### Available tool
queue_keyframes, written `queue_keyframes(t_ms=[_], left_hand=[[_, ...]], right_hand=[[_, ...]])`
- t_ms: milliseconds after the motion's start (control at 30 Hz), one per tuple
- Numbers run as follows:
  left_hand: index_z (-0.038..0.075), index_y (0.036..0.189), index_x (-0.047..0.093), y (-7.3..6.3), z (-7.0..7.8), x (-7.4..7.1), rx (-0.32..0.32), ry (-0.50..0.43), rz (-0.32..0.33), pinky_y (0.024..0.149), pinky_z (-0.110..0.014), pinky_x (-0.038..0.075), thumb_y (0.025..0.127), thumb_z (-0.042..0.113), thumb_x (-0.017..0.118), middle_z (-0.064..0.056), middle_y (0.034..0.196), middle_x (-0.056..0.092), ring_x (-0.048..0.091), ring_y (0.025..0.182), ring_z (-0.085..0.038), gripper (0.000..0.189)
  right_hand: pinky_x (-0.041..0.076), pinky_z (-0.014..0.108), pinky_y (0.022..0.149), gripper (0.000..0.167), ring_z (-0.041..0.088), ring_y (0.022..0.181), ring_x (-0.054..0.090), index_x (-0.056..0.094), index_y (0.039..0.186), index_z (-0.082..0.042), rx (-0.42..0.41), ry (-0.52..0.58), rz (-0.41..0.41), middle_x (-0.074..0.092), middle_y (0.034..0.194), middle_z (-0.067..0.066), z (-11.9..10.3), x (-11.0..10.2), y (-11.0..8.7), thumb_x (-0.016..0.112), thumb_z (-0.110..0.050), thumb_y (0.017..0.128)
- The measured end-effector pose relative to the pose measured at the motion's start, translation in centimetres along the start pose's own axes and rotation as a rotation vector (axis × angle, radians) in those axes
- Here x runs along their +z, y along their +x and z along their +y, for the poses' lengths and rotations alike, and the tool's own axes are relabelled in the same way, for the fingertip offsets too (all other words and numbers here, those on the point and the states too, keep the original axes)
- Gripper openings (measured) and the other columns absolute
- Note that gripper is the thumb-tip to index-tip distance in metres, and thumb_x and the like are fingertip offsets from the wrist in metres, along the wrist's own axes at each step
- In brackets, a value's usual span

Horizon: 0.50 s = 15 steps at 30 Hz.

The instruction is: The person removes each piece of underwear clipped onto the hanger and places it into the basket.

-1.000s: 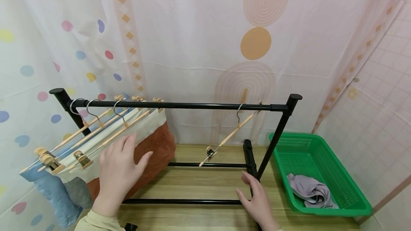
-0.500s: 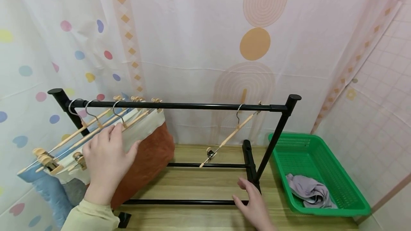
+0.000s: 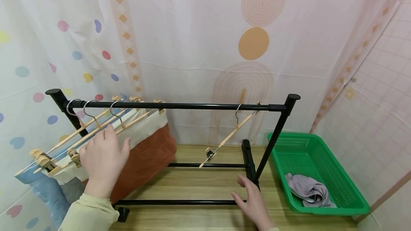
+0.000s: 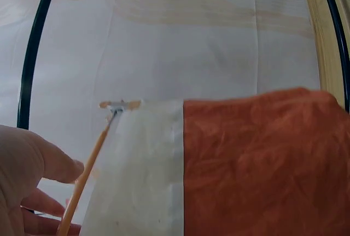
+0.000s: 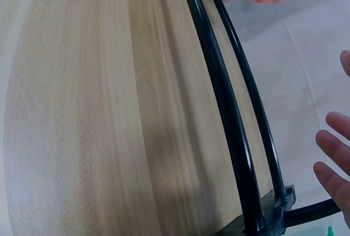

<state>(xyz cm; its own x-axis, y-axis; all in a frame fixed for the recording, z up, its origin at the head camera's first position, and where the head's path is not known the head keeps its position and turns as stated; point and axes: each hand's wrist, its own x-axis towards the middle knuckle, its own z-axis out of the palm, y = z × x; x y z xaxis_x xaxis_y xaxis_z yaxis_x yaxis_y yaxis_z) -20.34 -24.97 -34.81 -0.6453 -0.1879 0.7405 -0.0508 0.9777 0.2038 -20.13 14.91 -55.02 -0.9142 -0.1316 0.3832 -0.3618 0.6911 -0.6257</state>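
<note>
My left hand (image 3: 103,159) is over the nearest clip hanger on the rack's left, its thumb apart from the other fingers. In the left wrist view the thumb (image 4: 63,165) lies against or very near the wooden hanger bar (image 4: 90,165); whether the fingers touch it I cannot tell. A rust-brown garment (image 3: 144,161) with a cream top band hangs from that hanger. Behind it hang a light-blue garment (image 3: 49,191) and a grey one (image 3: 73,190). My right hand (image 3: 253,202), fingers relaxed, holds nothing near the rack's lower right.
The black rack's top rail (image 3: 192,106) spans the middle. A bare clip hanger (image 3: 234,133) hangs near its right end. Right of the rack stands a green basket (image 3: 348,184) with a crumpled grey-mauve cloth (image 3: 308,190) in it. A patterned curtain (image 3: 179,38) hangs behind.
My left hand has moved left along the nearest hanger. The rust-brown garment has swung slightly right. My right hand has lowered slightly and stays near the rack's lower right.
</note>
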Motion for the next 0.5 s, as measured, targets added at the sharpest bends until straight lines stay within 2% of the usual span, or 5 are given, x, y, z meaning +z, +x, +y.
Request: queue_keyframes(t_ms=[167,267,400,500], left_hand=[[-0.005,0.095,0.062,0.4,-0.4,-0.1,-0.003,0.001,0.009,0.049,-0.058,0.038,0.087,0.012,0.069,-0.03,0.085,0.063,0.056,0.063,-0.05,0.02],[-0.003,0.091,0.065,0.7,-0.6,-0.1,-0.011,-0.003,0.01,0.039,-0.051,0.033,0.09,0.007,0.063,-0.026,0.08,0.062,0.055,0.059,-0.047,0.01],[0.002,0.093,0.072,0.8,-0.7,0.0,-0.024,-0.027,0.024,0.035,-0.047,0.031,0.091,0.002,0.057,-0.022,0.079,0.063,0.058,0.063,-0.045,0.015],[0.005,0.096,0.075,0.8,-0.8,0.2,-0.006,-0.05,0.054,0.035,-0.049,0.033,0.088,-0.002,0.056,-0.02,0.082,0.066,0.06,0.066,-0.044,0.022]], right_hand=[[0.051,0.049,0.088,0.062,0.023,0.107,0.062,0.05,0.141,-0.011,0.005,-0.014,-0.017,0.065,0.118,0.002,-0.1,0.1,-0.2,0.077,-0.029,0.088],[0.051,0.049,0.088,0.061,0.023,0.108,0.062,0.051,0.14,-0.01,-0.003,-0.016,-0.025,0.065,0.119,0.002,-0.3,0.2,-0.3,0.076,-0.029,0.088],[0.051,0.05,0.087,0.06,0.023,0.107,0.062,0.053,0.138,-0.01,-0.024,0.002,-0.024,0.066,0.118,0.003,-0.8,0.4,-0.3,0.078,-0.024,0.086],[0.051,0.049,0.086,0.059,0.022,0.107,0.062,0.053,0.138,-0.011,-0.022,0.007,-0.026,0.066,0.119,0.002,-1.2,0.5,-0.1,0.078,-0.026,0.086]])
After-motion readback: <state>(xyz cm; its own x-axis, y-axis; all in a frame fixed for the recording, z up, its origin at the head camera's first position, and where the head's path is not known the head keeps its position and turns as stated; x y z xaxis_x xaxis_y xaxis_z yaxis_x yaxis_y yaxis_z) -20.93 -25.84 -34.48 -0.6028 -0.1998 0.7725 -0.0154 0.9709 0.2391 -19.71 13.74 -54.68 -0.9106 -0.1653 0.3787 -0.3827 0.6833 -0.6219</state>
